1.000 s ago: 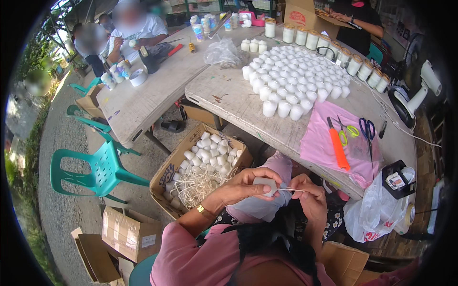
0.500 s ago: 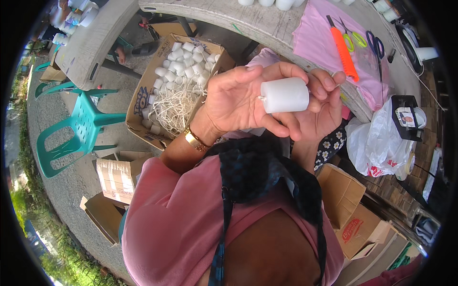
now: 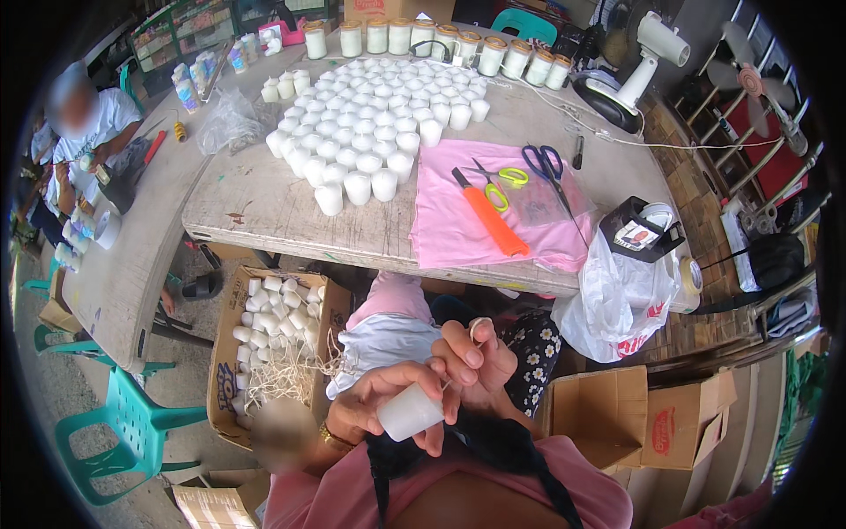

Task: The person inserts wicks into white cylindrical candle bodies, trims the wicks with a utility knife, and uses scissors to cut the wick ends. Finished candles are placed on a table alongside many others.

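My left hand (image 3: 374, 401) grips a short white candle (image 3: 411, 413) by its sides, above my lap. The candle tilts, its wick end toward my right hand (image 3: 478, 361). There the right fingers are bent and pinched together on the thin pale wick (image 3: 446, 384), which is partly hidden by the fingertips. To the left of my hands stands an open cardboard box (image 3: 331, 310), with several similar white candles (image 3: 278, 310) and a tangle of pale wick strings (image 3: 284, 385) inside.
Rows of white candles (image 3: 366, 123) cover much of the table (image 3: 238, 207). On a pink cloth (image 3: 441, 234) lie an orange cutter (image 3: 493, 220) and scissors (image 3: 546, 167). Filled glass jars (image 3: 398, 37) line the far edge. A white plastic bag (image 3: 608, 309) hangs at right, above cardboard boxes (image 3: 604, 410).
The view has tipped up, bringing the tabletop in. The candle has turned so its wick end points to the right hand, whose fingers have moved from under the candle to the wick.
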